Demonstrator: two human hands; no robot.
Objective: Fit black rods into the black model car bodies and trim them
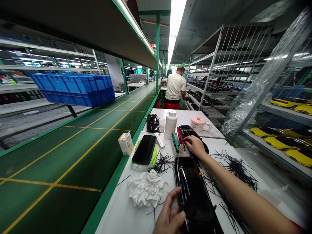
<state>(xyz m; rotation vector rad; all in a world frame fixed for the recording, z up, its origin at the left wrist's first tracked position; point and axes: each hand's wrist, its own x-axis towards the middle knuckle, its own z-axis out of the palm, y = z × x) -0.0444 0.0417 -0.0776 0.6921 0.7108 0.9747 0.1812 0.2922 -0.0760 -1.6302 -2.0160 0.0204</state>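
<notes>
A glossy black model car body lies lengthwise at the front of the white table. My left hand grips its left side, fingers and thumb curled against the edge. My right hand reaches past the car's far end, with thumb and fingertips drawn together beside a red pen-like tool. What the fingertips hold, if anything, is too small to make out. A green pen-like tool leans just left of the red one. Behind my right hand sits a second black car body, partly covered by the hand.
Thin black strips lie scattered on both sides. Left are crumpled white tissue, a phone and a small box. A white bottle and pink-lidded mug stand behind. A green conveyor runs left; a person sits ahead.
</notes>
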